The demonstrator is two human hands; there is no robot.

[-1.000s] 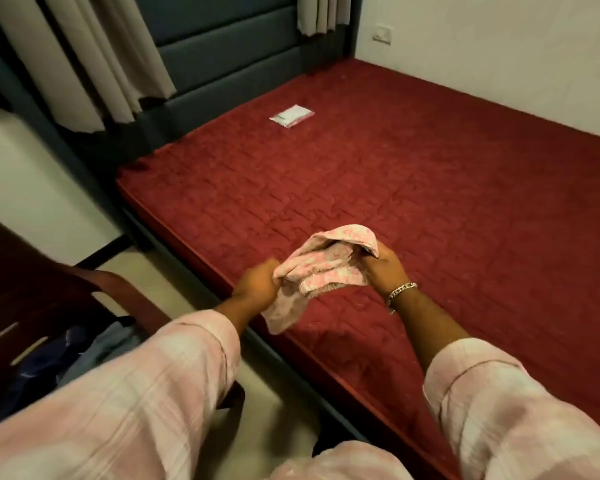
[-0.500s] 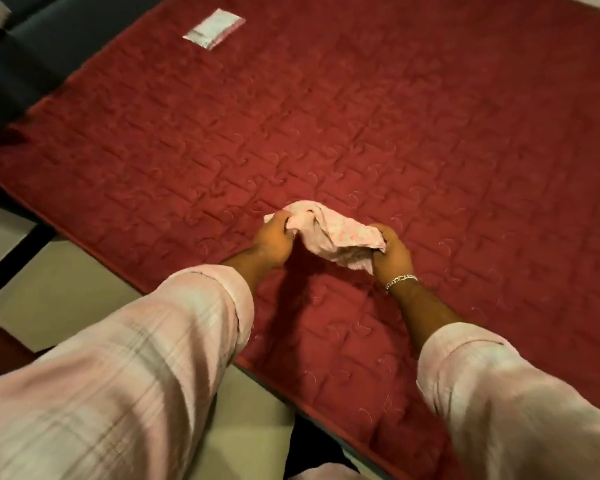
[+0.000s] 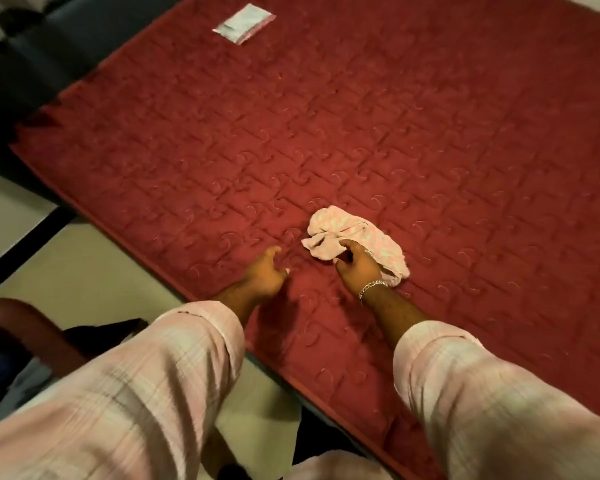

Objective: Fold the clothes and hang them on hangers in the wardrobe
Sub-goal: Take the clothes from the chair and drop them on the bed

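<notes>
The right hand [image 3: 357, 268] is seen on the near edge of the pink garment [image 3: 355, 237], fingers curled onto the cloth; thumb and forefinger appear to pinch a fold, though the contact is partly blurred. The left hand [image 3: 262, 275] is held just beside the garment on its left, not touching it, fingers loosely spread and nothing held. The two hands are apart, with bare red mattress [image 3: 430, 133] between them.

The garment is a small, pale pink patterned piece, crumpled into a bunch, not folded flat. It lies on the mattress near its front edge. Its right end is partly covered by the right wrist; what kind of clothing it is cannot be told.

A silver chain bracelet [image 3: 373, 287] is worn on the right wrist. Both forearms are bare up to rolled pink checked sleeves [image 3: 174, 368], which are cut off by the bottom of the frame and blurred.

Far beyond the garment, near the mattress's back-left corner, a small white packet [image 3: 244, 23] is laid flat; its markings are too small to read. Left of the mattress, pale floor [image 3: 84, 268] is shown, and a dark wooden chair [image 3: 21, 327] is cut off at the frame's left edge.
</notes>
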